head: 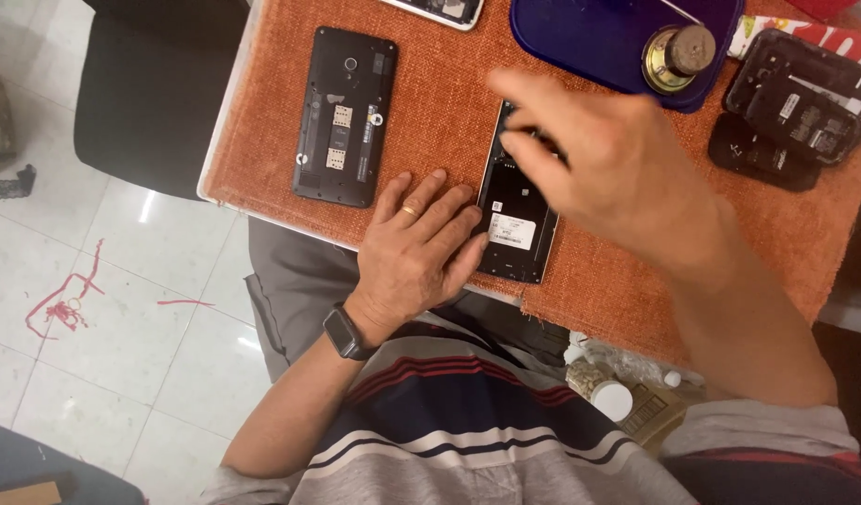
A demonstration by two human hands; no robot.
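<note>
Head view: an opened phone [516, 213] is seen on the orange table [430, 103], long axis running twelve to six. It is steadied at nine o'clock by the left hand [419, 245], fingers flat and spread. The right hand [599, 164] hovers over its top end, blurred, fingers loosely curled, apparently holding nothing.

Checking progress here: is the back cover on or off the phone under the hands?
Off: the phone shows bare black innards and a white label, with no cover over them.
</note>
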